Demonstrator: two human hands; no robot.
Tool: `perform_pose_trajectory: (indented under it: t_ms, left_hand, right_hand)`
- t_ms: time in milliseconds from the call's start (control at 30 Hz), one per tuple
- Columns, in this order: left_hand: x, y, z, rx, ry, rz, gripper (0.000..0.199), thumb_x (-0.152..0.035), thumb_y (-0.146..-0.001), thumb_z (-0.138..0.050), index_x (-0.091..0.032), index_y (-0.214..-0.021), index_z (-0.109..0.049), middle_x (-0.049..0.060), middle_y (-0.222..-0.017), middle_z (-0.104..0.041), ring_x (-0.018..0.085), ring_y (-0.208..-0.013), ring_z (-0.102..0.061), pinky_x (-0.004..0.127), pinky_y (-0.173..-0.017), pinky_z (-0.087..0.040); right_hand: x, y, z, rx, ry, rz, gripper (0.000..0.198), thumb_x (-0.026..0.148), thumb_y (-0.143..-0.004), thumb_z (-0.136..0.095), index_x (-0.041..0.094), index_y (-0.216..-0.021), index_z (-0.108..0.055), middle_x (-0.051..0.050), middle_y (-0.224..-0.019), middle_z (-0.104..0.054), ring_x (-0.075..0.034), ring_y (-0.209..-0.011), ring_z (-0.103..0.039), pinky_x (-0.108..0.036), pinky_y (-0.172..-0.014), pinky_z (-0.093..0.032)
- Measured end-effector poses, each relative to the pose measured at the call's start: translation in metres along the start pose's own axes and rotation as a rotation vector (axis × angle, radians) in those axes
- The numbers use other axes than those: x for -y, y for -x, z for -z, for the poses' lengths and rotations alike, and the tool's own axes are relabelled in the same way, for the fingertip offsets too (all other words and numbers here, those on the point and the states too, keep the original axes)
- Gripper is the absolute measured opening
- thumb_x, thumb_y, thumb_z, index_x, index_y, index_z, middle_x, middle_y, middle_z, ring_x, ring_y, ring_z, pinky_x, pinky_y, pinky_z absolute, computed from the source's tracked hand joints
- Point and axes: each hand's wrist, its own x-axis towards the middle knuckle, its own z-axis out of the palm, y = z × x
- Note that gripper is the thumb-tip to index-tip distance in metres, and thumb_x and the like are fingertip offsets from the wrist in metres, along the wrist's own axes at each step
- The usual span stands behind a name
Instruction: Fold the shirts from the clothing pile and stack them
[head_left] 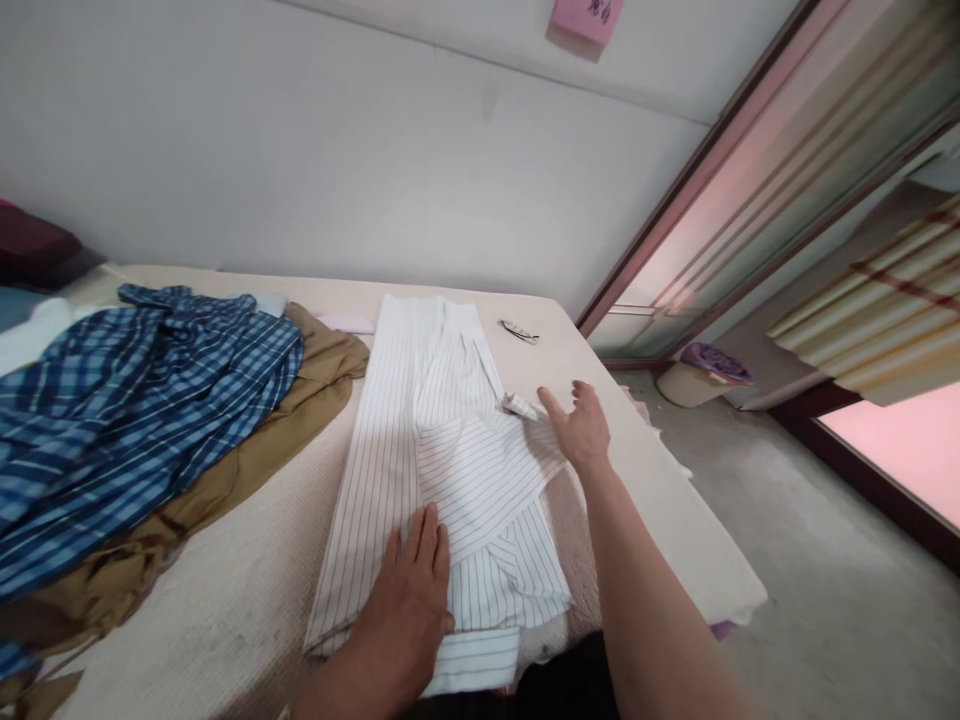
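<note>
A white shirt with thin dark stripes [382,430] lies partly folded on the cloth-covered table, its long side running away from me. One sleeve [484,470] is laid across the body and angles toward the right. My left hand [412,590] rests flat on the lower part of the shirt, fingers stretched forward. Beside the sleeve's right end, my right hand [583,425] is open with thumb and fingers apart. The sleeve's cuff [523,406] lies just left of that thumb; whether the hand touches the fabric is hard to tell.
A blue plaid shirt [172,390] and a brown garment [315,370] lie heaped on the left. Eyeglasses [519,332] sit near the far right corner of the table [660,510]. A lined bin [701,375] stands on the floor by the glass door.
</note>
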Motion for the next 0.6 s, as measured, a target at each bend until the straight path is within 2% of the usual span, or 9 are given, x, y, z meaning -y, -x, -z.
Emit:
perform_pose_trajectory:
  t_ms: [133, 233, 300, 367, 400, 500, 600]
  left_hand:
    - [0.002, 0.001, 0.000, 0.003, 0.008, -0.011, 0.088, -0.033, -0.086, -0.070, -0.004, -0.159, -0.032, 0.024, -0.167, -0.004, 0.040, -0.157, -0.010, 0.060, -0.125, -0.022]
    - [0.002, 0.002, 0.003, 0.003, 0.014, -0.019, 0.088, -0.033, -0.087, -0.069, -0.002, -0.159, -0.030, 0.024, -0.167, -0.005, 0.040, -0.157, -0.010, 0.061, -0.125, -0.022]
    - [0.002, 0.003, 0.004, 0.014, 0.012, -0.012, 0.087, -0.032, -0.087, -0.069, -0.001, -0.159, -0.030, 0.025, -0.167, -0.004, 0.041, -0.157, -0.010, 0.061, -0.125, -0.021]
    - [0.002, 0.004, 0.004, 0.016, 0.016, -0.010, 0.087, -0.032, -0.087, -0.069, -0.001, -0.159, -0.030, 0.025, -0.167, -0.003, 0.041, -0.157, -0.010, 0.061, -0.125, -0.020]
    - [0.003, 0.005, 0.003, 0.007, 0.023, -0.014, 0.087, -0.032, -0.088, -0.069, -0.001, -0.159, -0.029, 0.025, -0.167, -0.003, 0.041, -0.157, -0.009, 0.061, -0.125, -0.019]
    - [0.005, 0.006, 0.001, -0.006, 0.053, -0.039, 0.086, -0.032, -0.088, -0.066, -0.003, -0.160, -0.029, 0.026, -0.167, -0.001, 0.041, -0.157, -0.008, 0.062, -0.125, -0.018]
    - [0.007, 0.008, 0.003, 0.000, 0.087, -0.056, 0.083, -0.028, -0.087, -0.067, -0.011, -0.161, -0.032, 0.025, -0.168, 0.000, 0.041, -0.157, -0.006, 0.065, -0.123, -0.017]
  right_hand:
    - [0.008, 0.009, 0.006, 0.304, 0.179, 0.191, 0.085, 0.076, -0.073, -0.071, 0.021, -0.137, -0.058, -0.017, -0.130, -0.065, -0.035, -0.123, -0.058, -0.042, -0.096, -0.045]
    - [0.004, 0.013, 0.010, 0.433, 0.213, 0.313, 0.092, 0.068, -0.069, -0.078, 0.023, -0.144, -0.052, -0.015, -0.137, -0.061, -0.033, -0.128, -0.054, -0.040, -0.095, -0.045]
    - [0.003, 0.014, 0.012, 0.449, 0.277, 0.373, 0.073, 0.056, -0.077, -0.076, 0.022, -0.138, -0.057, -0.015, -0.136, -0.062, -0.032, -0.125, -0.056, -0.038, -0.093, -0.045]
    - [0.006, 0.014, 0.014, 0.407, 0.359, 0.351, 0.038, 0.040, -0.088, -0.064, 0.022, -0.122, -0.066, -0.014, -0.125, -0.067, -0.029, -0.115, -0.062, -0.036, -0.087, -0.045]
    - [0.008, 0.013, 0.016, 0.362, 0.383, 0.298, 0.027, 0.035, -0.092, -0.056, 0.022, -0.112, -0.069, -0.014, -0.116, -0.069, -0.028, -0.108, -0.064, -0.035, -0.084, -0.046]
    - [0.009, 0.006, 0.025, 0.133, 0.292, 0.077, 0.030, 0.037, -0.096, -0.045, 0.020, -0.092, -0.069, -0.012, -0.089, -0.069, -0.027, -0.091, -0.066, -0.035, -0.076, -0.046]
    - [-0.001, -0.010, 0.034, -0.129, -0.124, -0.058, 0.035, 0.044, -0.094, -0.045, 0.019, -0.078, -0.063, -0.007, -0.071, -0.060, -0.026, -0.084, -0.063, -0.034, -0.070, -0.048]
